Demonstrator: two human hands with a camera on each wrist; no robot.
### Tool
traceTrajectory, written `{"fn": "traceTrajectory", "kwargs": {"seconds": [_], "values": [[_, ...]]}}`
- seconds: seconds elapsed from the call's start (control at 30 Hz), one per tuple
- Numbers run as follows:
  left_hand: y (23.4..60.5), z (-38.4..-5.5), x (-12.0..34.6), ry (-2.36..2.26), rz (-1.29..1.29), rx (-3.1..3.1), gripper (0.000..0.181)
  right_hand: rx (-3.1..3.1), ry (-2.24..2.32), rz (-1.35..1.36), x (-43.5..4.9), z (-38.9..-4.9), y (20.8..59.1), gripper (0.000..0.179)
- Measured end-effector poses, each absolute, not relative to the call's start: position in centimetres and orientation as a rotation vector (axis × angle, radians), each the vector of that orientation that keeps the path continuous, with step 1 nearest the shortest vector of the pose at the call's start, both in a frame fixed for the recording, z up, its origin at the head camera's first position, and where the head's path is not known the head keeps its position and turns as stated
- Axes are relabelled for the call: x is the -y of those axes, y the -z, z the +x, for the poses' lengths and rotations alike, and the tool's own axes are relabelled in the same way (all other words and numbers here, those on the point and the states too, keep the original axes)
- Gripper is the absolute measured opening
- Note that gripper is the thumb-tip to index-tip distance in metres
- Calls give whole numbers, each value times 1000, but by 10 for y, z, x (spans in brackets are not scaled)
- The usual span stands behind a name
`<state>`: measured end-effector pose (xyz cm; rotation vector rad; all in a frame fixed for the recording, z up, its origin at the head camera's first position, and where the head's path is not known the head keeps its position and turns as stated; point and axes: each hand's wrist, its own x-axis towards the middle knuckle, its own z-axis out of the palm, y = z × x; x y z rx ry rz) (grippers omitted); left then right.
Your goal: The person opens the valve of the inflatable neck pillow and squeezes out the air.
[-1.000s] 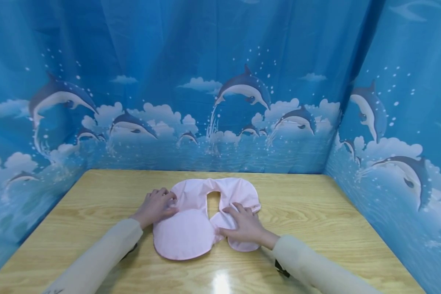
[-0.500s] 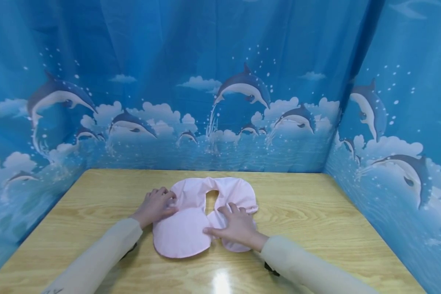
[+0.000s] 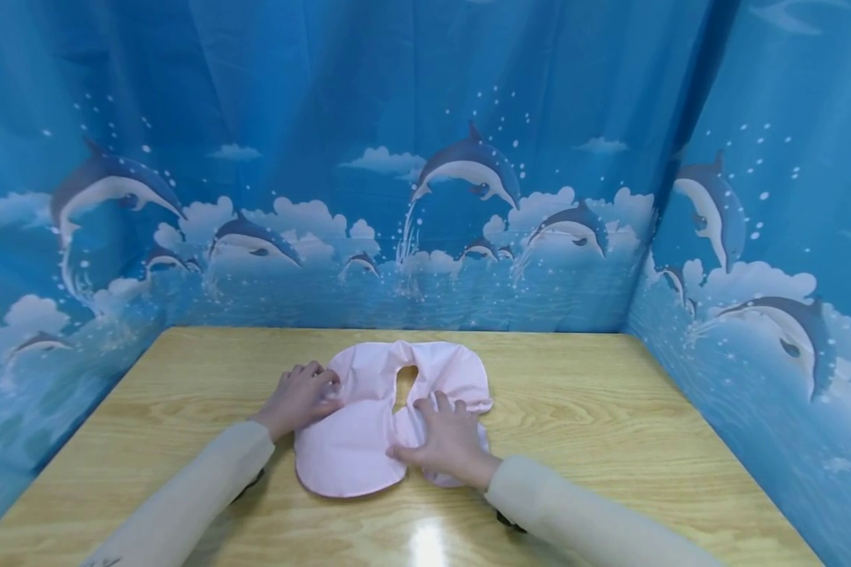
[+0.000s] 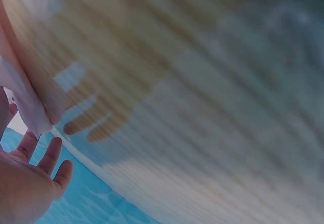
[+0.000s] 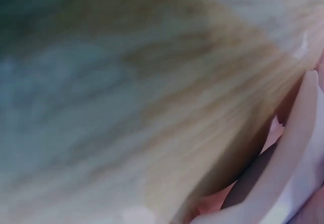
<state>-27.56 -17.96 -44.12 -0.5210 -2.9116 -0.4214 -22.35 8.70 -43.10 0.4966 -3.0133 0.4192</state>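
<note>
A pink cloth bib (image 3: pixel 351 449) with rounded lobes and a keyhole-shaped neck opening lies on the wooden table. At its left edge my left hand (image 3: pixel 301 400) holds the fabric between thumb and fingers; several of that hand's fingers (image 4: pixel 49 155) show beside the cloth's edge in the left wrist view. My right hand (image 3: pixel 450 441) grips the right lobe, thumb toward the middle and fingers bent over the fabric. Close up in the right wrist view, a fold of the bib (image 5: pixel 298 148) stands off the tabletop. The right fingertips' contact is partly hidden.
The light wood table (image 3: pixel 596 441) reaches back to a blue curtain (image 3: pixel 312 181) printed with dolphins, which also closes in both sides. Bright glare (image 3: pixel 427 543) lies near the front of the table. Both wrist views are blurred over the tabletop.
My right hand has moved left, drawing the bib's right lobe against the left one and narrowing the neck opening. The left hand has stayed in place.
</note>
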Motion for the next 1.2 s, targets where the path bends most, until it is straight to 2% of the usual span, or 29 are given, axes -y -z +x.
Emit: {"fn": "traceTrajectory", "kwargs": {"seconds": [0.6,1.2], "values": [[445,-273,178,403,-529,2869,30,2995,-406,520,-84,-224,429,59],[442,-266,180,390,-615,2768,34,2997,-316,828,-108,-238,426,62]]}}
